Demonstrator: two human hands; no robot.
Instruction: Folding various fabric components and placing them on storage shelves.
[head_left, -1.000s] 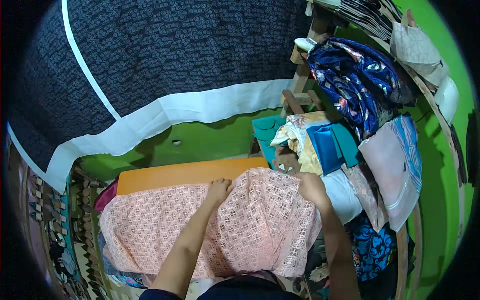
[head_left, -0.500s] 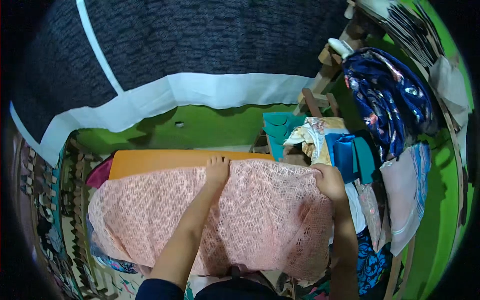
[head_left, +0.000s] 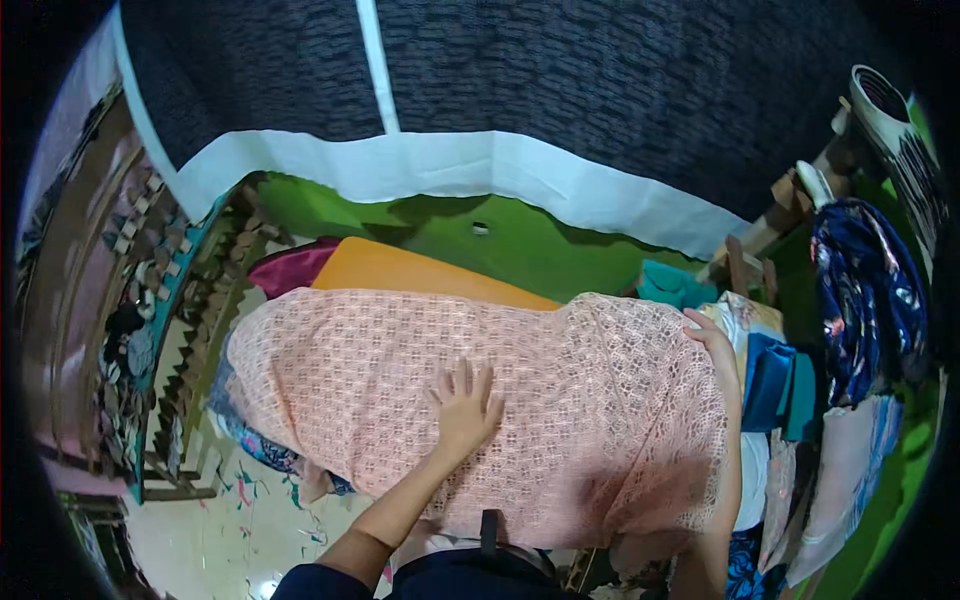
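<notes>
A pink lace fabric [head_left: 360, 360] with an openwork pattern lies spread before me, draping toward my body over a mustard-orange surface [head_left: 420, 272] that shows along its far side. Flat on the middle of the lace, with fingers spread, rests my left hand [head_left: 466, 408]. At the far right corner of the cloth is my right hand [head_left: 714, 342], its fingers stretched along the lace edge and its forearm running down the right side. Folds and a shaded bulge gather in the lace near that forearm.
Folded cloths, including a blue satin one [head_left: 768, 366], are stacked at right, below a hanging navy floral fabric [head_left: 868, 290]. Wooden racks holding small items [head_left: 135, 350] stand left. Scraps litter the pale floor [head_left: 235, 530]. A dark curtain [head_left: 600, 90] hangs ahead against a green wall.
My left hand has moved from the far edge of the lace to its middle and lies flat. My right hand's fingers have loosened at the right corner. The view has turned left.
</notes>
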